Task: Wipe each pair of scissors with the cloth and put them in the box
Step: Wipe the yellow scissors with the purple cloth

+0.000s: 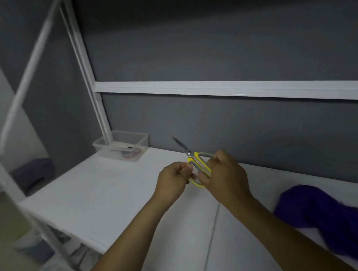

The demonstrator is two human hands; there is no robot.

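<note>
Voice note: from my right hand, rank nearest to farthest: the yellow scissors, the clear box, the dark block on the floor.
1. Yellow scissors, held in the right hand.
2. Clear box, back left corner of the table.
3. Dark block, on the floor beyond the table's left end.

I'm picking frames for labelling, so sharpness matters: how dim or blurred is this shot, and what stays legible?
Head view: dim overall, with no harsh glare. Head view, left edge: motion-smeared, the white frame streaked. Head view, centre: the scissors stay fairly sharp. Head view, right: the cloth is soft-edged. Head view, far side: the box contents are hazy, and the wide-angle lens tilts the rail.
</note>
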